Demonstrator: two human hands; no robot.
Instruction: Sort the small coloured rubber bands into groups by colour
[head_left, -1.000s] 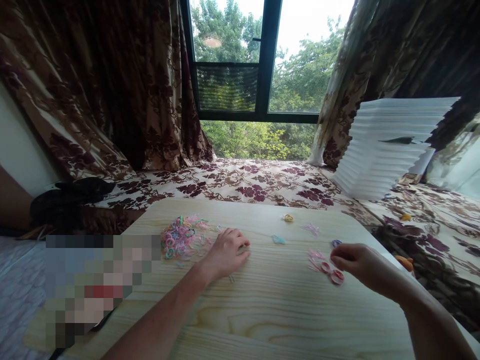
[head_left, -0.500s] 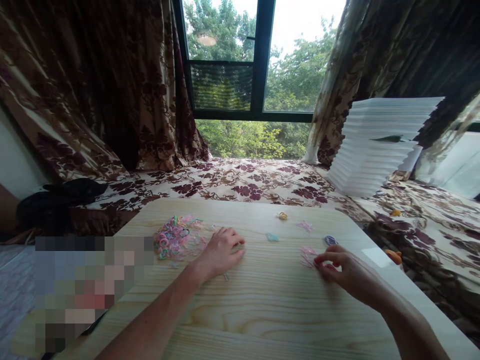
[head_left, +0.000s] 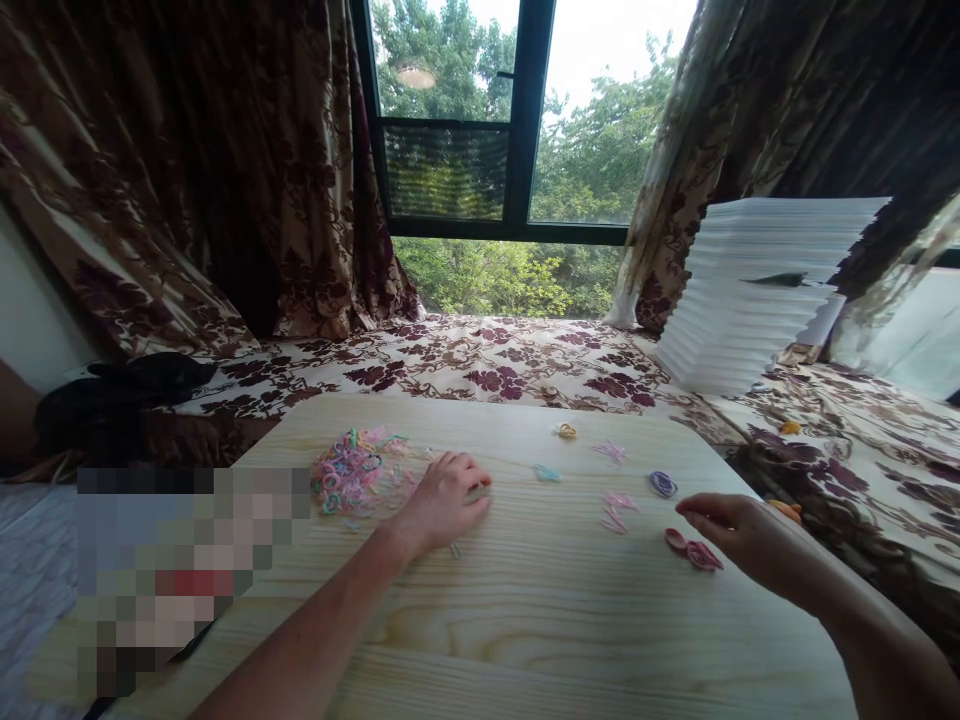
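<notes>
A heap of small coloured elastic bands [head_left: 351, 472] lies at the left of a light wooden table [head_left: 525, 620]. My left hand [head_left: 444, 502] rests beside the heap, palm down, fingers curled on the wood. My right hand [head_left: 739, 535] hovers at the right with fingers drawn together, just right of a small cluster of dark pink bands [head_left: 694, 549]. Sorted little groups lie between: pale pink bands [head_left: 616, 511], purple bands [head_left: 663, 483], light pink bands [head_left: 609, 452], turquoise bands [head_left: 546, 472] and yellow bands [head_left: 566, 431].
A floral-covered ledge [head_left: 480, 365] runs behind the table under a window [head_left: 517, 120] with patterned curtains. A tall stack of white sheets [head_left: 757, 295] stands at the right. A dark object [head_left: 120, 395] lies at the left; a blurred patch covers the lower left.
My right hand went down onto the dark pink bands, then drew back to the right, leaving them on the table. My left hand stayed beside the heap.
</notes>
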